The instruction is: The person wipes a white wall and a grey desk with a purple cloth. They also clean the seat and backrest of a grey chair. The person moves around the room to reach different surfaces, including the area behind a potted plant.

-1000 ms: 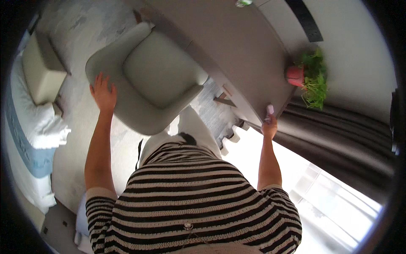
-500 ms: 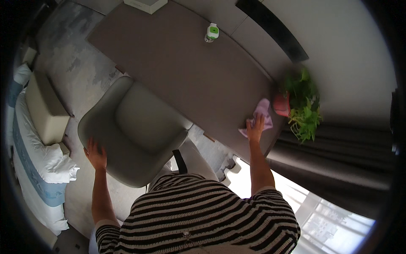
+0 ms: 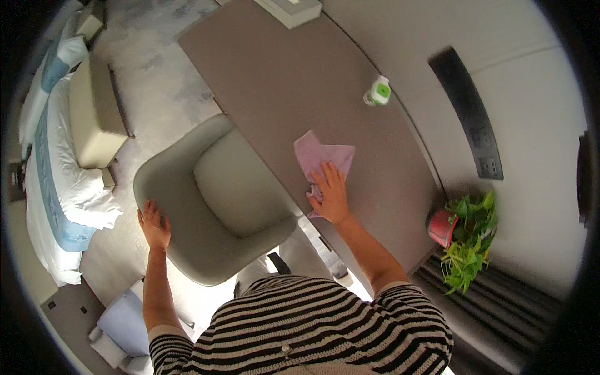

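A pink cloth (image 3: 336, 155) lies partly spread and partly bunched on the brown desk (image 3: 281, 81), near its front edge. My right hand (image 3: 332, 199) presses down on the cloth and holds it against the desktop, with the thumb by the bunched part. To the left, my left hand (image 3: 155, 229) rests on the rim of a grey-green upholstered chair (image 3: 190, 200), fingers apart. The chair stands close against the desk's front edge, its seat turned toward it.
Toward the desk's back edge stands a small bottle (image 3: 378, 92) with a green-and-white top. A white box (image 3: 294, 12) sits at the far end. At the right is a plant in a red pot (image 3: 441, 227), near dark curtains (image 3: 500, 319). A bed (image 3: 59, 187) and beige bench (image 3: 97, 119) line the left.
My right hand has slid the cloth leftward along the desk, away from the plant, and the cloth is more spread out. My left hand stays on the chair. The whole view has shifted.
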`<state>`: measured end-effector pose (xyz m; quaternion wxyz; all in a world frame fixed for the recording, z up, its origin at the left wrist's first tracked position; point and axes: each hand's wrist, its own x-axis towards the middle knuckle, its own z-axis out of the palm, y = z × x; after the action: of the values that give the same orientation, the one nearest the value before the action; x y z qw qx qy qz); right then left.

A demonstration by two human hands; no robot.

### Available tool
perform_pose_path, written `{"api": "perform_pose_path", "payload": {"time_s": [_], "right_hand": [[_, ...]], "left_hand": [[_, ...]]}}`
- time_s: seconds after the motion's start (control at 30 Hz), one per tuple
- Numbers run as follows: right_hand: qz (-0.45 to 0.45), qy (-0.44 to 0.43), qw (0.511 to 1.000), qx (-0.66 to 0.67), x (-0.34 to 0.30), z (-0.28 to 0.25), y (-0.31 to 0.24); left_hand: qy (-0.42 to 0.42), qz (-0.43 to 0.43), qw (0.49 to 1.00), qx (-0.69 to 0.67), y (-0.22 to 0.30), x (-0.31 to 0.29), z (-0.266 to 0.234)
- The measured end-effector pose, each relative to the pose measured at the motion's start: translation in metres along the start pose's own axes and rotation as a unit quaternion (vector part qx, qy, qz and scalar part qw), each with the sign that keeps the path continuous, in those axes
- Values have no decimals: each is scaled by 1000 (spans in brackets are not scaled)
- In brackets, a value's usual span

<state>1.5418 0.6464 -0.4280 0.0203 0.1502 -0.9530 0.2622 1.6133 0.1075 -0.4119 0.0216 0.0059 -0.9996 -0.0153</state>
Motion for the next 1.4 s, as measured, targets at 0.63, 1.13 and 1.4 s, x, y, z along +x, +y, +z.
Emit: {"api": "perform_pose_path", "payload": {"time_s": [0.63,1.13,1.4], "right_hand": [[-172,19,985,26,290,113,-82],[226,180,953,-92,-22,-41,102],[264,150,952,-27,-189,-5,-39]], "left_hand": [[-257,329,840,-347,338,82,34],[-131,409,894,-126,373,54,28],[-116,388,913,-48,403,24,29]]}}
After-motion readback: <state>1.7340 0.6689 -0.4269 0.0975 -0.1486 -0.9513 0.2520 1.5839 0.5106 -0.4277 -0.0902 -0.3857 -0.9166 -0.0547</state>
